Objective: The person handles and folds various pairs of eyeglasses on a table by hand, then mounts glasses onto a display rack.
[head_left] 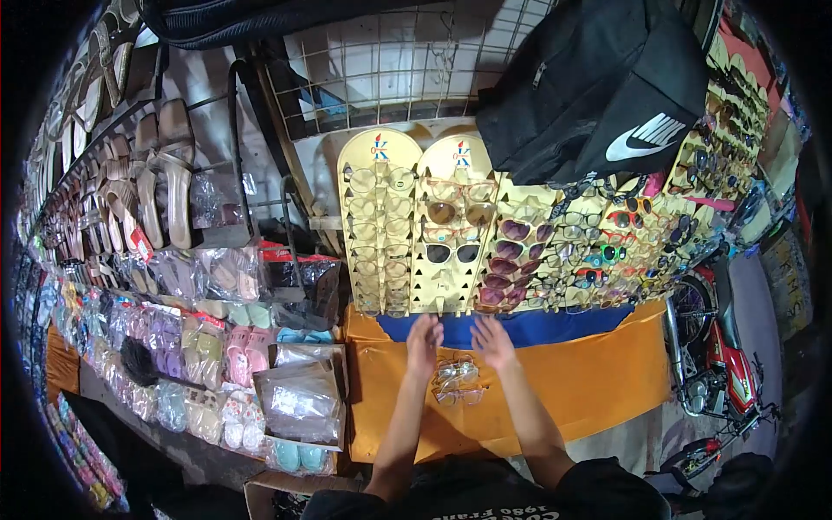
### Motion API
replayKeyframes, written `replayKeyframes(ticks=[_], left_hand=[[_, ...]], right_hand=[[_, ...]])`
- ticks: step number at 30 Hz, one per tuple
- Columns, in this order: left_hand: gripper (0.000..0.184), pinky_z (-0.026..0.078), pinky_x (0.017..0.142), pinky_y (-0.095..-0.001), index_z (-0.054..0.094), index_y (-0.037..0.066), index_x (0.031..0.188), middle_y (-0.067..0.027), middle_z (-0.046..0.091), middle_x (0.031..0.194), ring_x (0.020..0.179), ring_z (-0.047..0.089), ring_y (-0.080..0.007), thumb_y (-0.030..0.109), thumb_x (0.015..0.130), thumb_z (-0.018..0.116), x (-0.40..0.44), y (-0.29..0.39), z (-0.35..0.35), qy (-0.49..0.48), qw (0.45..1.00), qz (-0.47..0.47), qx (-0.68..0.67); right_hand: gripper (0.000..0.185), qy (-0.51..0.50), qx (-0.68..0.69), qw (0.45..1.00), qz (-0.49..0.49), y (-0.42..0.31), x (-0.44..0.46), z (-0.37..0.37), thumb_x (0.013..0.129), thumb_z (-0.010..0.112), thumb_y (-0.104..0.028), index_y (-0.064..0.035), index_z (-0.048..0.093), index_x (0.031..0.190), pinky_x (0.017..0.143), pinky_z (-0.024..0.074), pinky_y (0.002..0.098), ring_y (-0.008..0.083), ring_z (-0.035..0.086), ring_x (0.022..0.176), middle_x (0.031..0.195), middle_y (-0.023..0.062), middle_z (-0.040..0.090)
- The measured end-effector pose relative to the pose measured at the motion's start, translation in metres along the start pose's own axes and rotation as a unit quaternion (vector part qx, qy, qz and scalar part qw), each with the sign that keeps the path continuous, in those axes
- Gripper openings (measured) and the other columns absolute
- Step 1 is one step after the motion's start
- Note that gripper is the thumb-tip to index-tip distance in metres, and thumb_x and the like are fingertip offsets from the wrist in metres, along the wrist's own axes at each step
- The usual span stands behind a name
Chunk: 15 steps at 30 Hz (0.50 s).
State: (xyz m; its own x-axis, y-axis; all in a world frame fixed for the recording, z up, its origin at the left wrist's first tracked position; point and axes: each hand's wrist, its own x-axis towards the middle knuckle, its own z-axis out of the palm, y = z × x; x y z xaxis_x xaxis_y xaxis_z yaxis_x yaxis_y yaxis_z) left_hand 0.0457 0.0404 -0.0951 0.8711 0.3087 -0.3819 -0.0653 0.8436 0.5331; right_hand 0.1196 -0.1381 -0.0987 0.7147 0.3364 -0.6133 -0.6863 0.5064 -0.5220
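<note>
My left hand (425,340) is raised at the lower edge of a cream display board (428,303), near the board's bottom middle. Its fingers point up toward the board, and I cannot make out whether it touches it. To the right, my right hand (493,342) has its fingers apart, with nothing seen in it. Between my forearms, several pairs of clear glasses (458,371) lie on the orange cloth (381,381). Above my hands the board holds dark sunglasses (452,253) and brown sunglasses (442,213).
More eyewear boards stand to the right under a black bag (598,95). Bagged sandals (247,351) and clear packets (299,403) are at the left. A blue cloth (555,328) borders the boards. A red motorcycle (737,373) stands at the far right.
</note>
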Motion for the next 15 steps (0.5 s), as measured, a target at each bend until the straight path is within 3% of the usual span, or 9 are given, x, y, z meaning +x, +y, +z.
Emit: replayKeyframes(ticks=[4,7,9,12,14,15], left_hand=[[0.021,0.048,0.075,-0.0293,0.059,0.014,0.101,-0.0008,0.063,0.092,0.082,0.059,-0.0144,0.033,0.093,0.06,-0.06,-0.079,-0.093,0.081,0.991,-0.105,0.002],[0.023,0.047,0.079,-0.0312,0.059,0.014,0.101,-0.0006,0.062,0.091,0.083,0.059,-0.0151,0.036,0.093,0.06,-0.114,-0.125,-0.159,0.088,0.989,-0.121,0.009],[0.018,0.048,0.077,-0.033,0.058,0.016,0.108,0.0017,0.065,0.094,0.085,0.061,-0.0147,0.027,0.093,0.06,-0.148,-0.137,-0.185,0.15,0.971,-0.184,-0.04],[0.02,0.048,0.078,-0.036,0.057,0.018,0.11,0.0014,0.064,0.096,0.085,0.061,-0.0157,0.026,0.093,0.06,-0.191,-0.138,-0.196,0.224,0.961,-0.163,0.013],[0.02,0.047,0.082,-0.0384,0.057,0.018,0.111,0.0011,0.064,0.099,0.087,0.06,-0.0168,0.029,0.093,0.059,-0.204,-0.136,-0.208,0.253,0.954,-0.158,0.022],[0.022,0.046,0.086,-0.0385,0.057,0.018,0.111,0.0013,0.064,0.101,0.089,0.06,-0.0172,0.03,0.093,0.059,-0.204,-0.138,-0.229,0.259,0.951,-0.171,-0.007]], right_hand=[[0.033,0.114,-0.111,0.984,0.085,0.069,-0.004,-0.111,0.091,0.061,-0.035,-0.0163,0.058,0.118,0.082,0.0452,0.0362,0.017,0.056,0.106,0.124,-0.0006,0.061],[0.026,0.18,-0.188,0.963,0.063,0.104,-0.036,-0.149,0.088,0.063,-0.031,-0.016,0.06,0.109,0.075,0.0456,0.0359,0.0155,0.058,0.1,0.12,-0.0014,0.064],[0.024,0.172,-0.244,0.952,0.066,0.124,-0.056,-0.164,0.087,0.064,-0.03,-0.0169,0.061,0.107,0.075,0.0453,0.036,0.0144,0.058,0.1,0.116,-0.0015,0.064],[0.027,0.166,-0.326,0.929,0.057,0.138,-0.06,-0.175,0.084,0.067,-0.024,-0.0148,0.061,0.11,0.08,0.0468,0.0399,0.0159,0.058,0.103,0.113,0.0012,0.064],[0.041,0.097,-0.531,0.829,-0.146,0.159,-0.031,-0.203,0.081,0.07,-0.019,-0.0117,0.059,0.12,0.091,0.0457,0.0421,0.0232,0.057,0.11,0.12,0.0052,0.061],[0.041,0.087,-0.529,0.832,-0.141,0.148,-0.039,-0.193,0.081,0.07,-0.019,-0.0117,0.059,0.12,0.091,0.0457,0.0421,0.0232,0.057,0.11,0.12,0.0052,0.061]])
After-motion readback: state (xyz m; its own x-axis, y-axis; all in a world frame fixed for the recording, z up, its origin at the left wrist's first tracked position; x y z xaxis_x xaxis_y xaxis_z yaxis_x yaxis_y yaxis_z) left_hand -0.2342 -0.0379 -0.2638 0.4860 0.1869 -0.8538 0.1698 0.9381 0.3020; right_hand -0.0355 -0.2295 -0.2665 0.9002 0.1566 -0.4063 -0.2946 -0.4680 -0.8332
